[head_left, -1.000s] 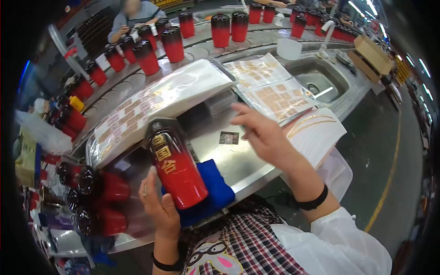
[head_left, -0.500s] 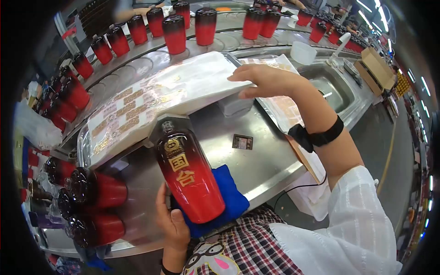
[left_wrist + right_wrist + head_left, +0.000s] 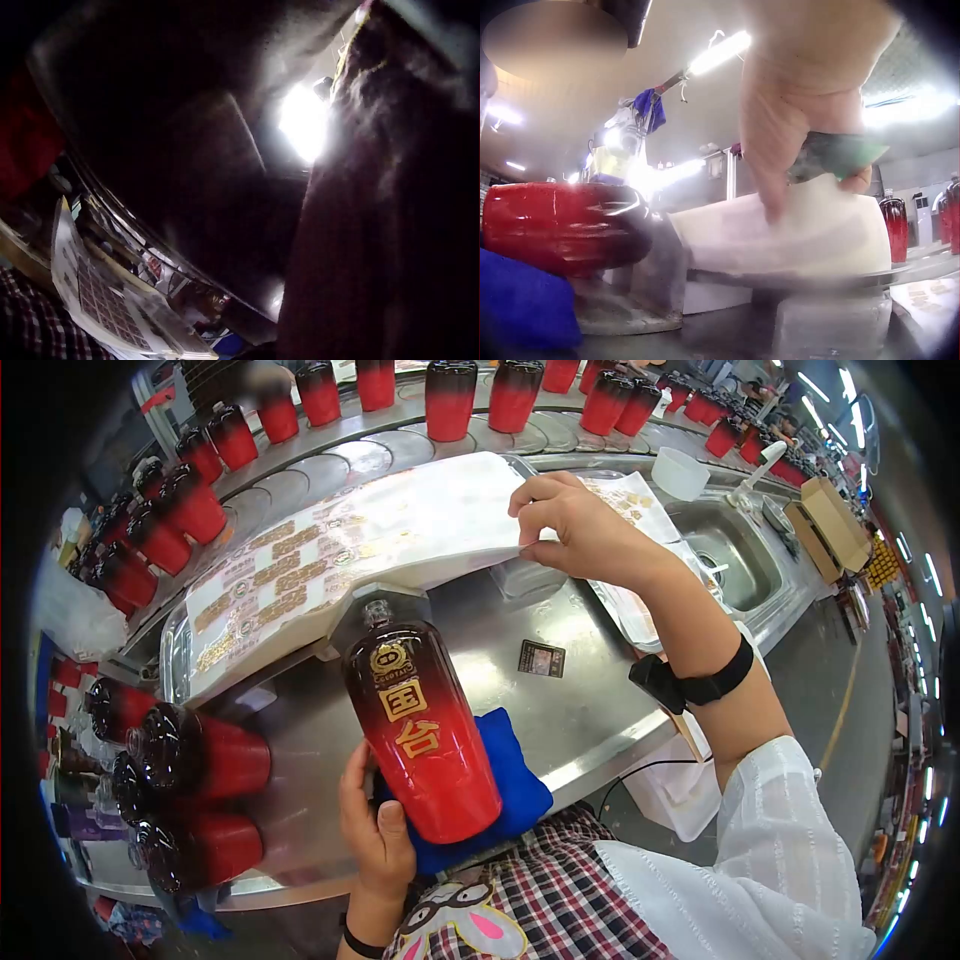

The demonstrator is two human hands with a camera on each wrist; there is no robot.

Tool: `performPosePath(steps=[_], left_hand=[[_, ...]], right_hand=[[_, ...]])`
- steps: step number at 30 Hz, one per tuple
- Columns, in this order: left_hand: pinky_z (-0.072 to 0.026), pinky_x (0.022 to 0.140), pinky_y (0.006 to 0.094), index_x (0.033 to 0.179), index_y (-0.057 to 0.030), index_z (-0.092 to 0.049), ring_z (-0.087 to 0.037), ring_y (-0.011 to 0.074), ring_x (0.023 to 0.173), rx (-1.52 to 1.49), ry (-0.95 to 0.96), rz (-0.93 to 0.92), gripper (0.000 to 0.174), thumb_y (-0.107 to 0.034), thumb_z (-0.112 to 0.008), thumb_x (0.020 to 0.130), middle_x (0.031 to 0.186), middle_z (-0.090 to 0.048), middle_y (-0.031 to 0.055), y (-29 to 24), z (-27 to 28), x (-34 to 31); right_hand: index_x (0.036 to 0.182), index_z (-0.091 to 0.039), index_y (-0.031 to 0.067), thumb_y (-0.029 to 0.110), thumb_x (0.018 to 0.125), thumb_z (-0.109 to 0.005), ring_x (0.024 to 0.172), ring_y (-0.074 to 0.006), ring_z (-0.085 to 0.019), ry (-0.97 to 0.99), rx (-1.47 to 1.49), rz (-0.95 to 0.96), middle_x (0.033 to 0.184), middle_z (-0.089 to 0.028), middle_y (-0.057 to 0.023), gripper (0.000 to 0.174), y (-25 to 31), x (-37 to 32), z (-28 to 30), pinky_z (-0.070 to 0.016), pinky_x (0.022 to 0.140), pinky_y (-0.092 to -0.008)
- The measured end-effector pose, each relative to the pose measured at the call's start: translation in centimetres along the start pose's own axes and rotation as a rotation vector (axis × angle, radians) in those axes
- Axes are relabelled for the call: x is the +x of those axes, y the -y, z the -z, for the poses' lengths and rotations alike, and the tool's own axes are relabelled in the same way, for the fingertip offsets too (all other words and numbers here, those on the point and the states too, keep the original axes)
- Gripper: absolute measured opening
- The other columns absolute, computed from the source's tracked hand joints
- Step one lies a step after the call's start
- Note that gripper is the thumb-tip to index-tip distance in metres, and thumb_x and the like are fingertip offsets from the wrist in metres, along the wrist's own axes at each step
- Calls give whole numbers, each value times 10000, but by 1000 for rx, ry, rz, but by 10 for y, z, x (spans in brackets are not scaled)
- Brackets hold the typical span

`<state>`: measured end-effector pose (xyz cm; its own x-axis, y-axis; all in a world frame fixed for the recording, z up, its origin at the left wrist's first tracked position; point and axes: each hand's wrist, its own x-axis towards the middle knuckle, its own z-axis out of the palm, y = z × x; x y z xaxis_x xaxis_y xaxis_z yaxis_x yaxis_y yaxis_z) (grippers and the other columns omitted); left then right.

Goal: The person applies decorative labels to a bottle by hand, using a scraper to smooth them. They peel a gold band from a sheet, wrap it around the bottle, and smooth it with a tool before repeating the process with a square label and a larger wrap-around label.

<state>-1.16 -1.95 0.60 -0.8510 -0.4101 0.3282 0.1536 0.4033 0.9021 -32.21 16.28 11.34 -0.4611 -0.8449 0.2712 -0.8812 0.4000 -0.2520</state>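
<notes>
A glossy bottle (image 3: 430,740), fading from black to red with gold lettering, lies tilted on a folded blue cloth (image 3: 520,785). Its neck end rests at a grey metal holder (image 3: 660,281). Beside the bottle's lower left side is my left hand (image 3: 375,830), fingers extended along it and thumb raised. My right hand (image 3: 580,530) pinches the right edge of a stack of white printed sheets (image 3: 400,510), which bears gold and brown patches. In the right wrist view its thumb lies over the paper (image 3: 817,232). The left wrist view is mostly dark.
Several similar bottles (image 3: 205,760) lie at the left of the metal table. More stand along a curved conveyor (image 3: 385,455) at the back. A small dark card (image 3: 541,658) lies on the table, near a clear plastic box (image 3: 528,582). A sink (image 3: 745,580) is at the right.
My right hand has moved from above the middle of the table to the sheets' right edge, and its spread fingers have come together there. My left hand stays beside the bottle.
</notes>
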Motion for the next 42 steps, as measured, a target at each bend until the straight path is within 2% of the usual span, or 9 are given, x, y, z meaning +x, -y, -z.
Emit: performPosePath(steps=[8, 14, 17, 20, 24, 32, 35, 40, 42], left_hand=[[-434, 1025, 388, 1402, 101, -395, -566, 309, 1199, -4, -23, -27, 621, -393, -445, 1028, 1328, -528, 239, 1, -2, 0], [-430, 1030, 383, 1403, 102, -393, -566, 312, 1204, 28, -18, -43, 615, -381, -453, 1027, 1325, -537, 237, -3, -1, 1], [-426, 1035, 385, 1403, 100, -393, -560, 314, 1215, 8, -24, -36, 612, -378, -455, 1027, 1326, -537, 237, -1, -1, 0], [-424, 1039, 387, 1402, 99, -394, -553, 316, 1225, 18, -12, -47, 610, -377, -457, 1027, 1336, -528, 239, -2, 0, 1], [-428, 1035, 388, 1400, 98, -397, -556, 319, 1221, 12, -13, -38, 619, -391, -458, 1026, 1336, -524, 241, 1, 0, 0], [-435, 1028, 391, 1394, 99, -402, -567, 325, 1202, -22, -14, -22, 632, -411, -452, 1024, 1321, -531, 241, 3, -2, 0], [-437, 1025, 392, 1392, 99, -404, -568, 326, 1201, 5, -3, -15, 643, -423, -454, 1019, 1318, -532, 240, 2, 0, 1], [-439, 1020, 394, 1386, 96, -415, -567, 330, 1202, 25, -13, -19, 651, -436, -458, 1014, 1298, -543, 239, -3, -1, 3], [-438, 1020, 394, 1383, 95, -419, -569, 329, 1198, 27, -17, -18, 650, -438, -460, 1013, 1290, -546, 237, -3, -1, 3]], right_hand=[[954, -681, 75, 84, 774, -769, 1173, -293, -503, -35, 105, -32, 1152, -603, -78, 201, -3, -10, -1, -416, 1002, -397], [1124, -682, 102, 101, 788, -765, 1177, -304, -502, -148, -67, 35, 1189, -579, -91, 346, 19, -12, 2, -425, 999, -401], [1151, -679, 99, 91, 790, -763, 1185, -316, -497, -78, -42, 58, 1192, -575, -96, 371, 23, -10, 2, -436, 994, -407], [1116, -680, 77, 120, 828, -744, 1159, -310, -518, -186, -29, -28, 1163, -582, -104, 298, 12, -14, -2, -446, 977, -397], [1043, -670, 56, 218, 907, -690, 1057, -231, -575, 95, 159, -141, 1077, -606, -88, 212, -14, -17, 17, -453, 935, -342], [922, -659, 31, 165, 908, -674, 980, -161, -565, 164, 362, -143, 1011, -616, -32, 136, -37, 4, 28, -448, 892, -298], [919, -663, 28, 170, 903, -670, 964, -166, -568, 72, 191, -83, 992, -611, -41, 142, -58, 23, 27, -449, 880, -304], [906, -694, 64, 153, 850, -684, 1033, -302, -585, 19, -155, -17, 1018, -624, -95, 105, -89, 69, 16, -495, 841, -383], [885, -696, 71, 156, 851, -687, 1038, -299, -584, -218, -263, 121, 1023, -623, -77, 92, -93, 79, 8, -499, 837, -383]])
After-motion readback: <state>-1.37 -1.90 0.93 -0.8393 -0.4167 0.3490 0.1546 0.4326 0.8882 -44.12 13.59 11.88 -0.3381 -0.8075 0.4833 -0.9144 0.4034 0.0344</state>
